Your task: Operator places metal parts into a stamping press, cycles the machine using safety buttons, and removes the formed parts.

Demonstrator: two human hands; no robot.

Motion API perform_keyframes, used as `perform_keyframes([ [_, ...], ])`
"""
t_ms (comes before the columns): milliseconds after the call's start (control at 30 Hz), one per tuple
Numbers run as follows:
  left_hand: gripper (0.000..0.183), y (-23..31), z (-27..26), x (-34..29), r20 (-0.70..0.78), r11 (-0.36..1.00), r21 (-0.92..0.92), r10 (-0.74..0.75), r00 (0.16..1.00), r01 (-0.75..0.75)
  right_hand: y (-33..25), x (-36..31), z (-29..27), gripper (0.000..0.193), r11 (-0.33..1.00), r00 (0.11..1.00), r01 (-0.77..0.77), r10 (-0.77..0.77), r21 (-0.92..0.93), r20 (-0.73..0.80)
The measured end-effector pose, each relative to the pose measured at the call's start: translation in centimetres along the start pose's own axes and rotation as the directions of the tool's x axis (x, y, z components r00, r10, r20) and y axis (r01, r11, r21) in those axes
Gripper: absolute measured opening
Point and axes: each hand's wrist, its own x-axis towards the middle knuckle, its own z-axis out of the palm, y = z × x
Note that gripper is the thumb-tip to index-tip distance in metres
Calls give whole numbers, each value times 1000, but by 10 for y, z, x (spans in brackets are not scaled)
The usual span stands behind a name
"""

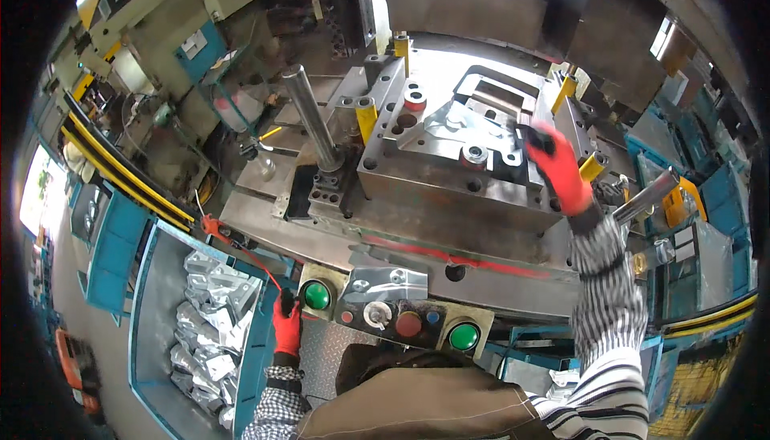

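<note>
Reaches with red-gloved right hand [559, 171] to right edge of shiny plate [449, 125], on top of die [457, 186], beside red-collared studs [474, 155]. Bends fingers there; can't tell whether clamped on plate or just touching. Has left hand [287, 331] low, near left green button [317, 296], fingers drawn together, at lower end of thin red cord [258, 261]; can't tell if gripping it. Also in view: second plate [389, 283] on control panel [345, 318], blue bin [157, 352] of metal parts [212, 328] at left, steel column [309, 119] left of die.
</note>
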Motion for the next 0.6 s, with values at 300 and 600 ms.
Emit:
perform_keyframes([
  [300,94,-52,-2,66,288,942,132,-334,897,308,98,-342,84,90,808,546,-541,550,-235,632],
  [600,80,-35,37,71,404,973,-76,-169,899,217,116,-412,221,107,735,710,-659,678,160,-191],
])
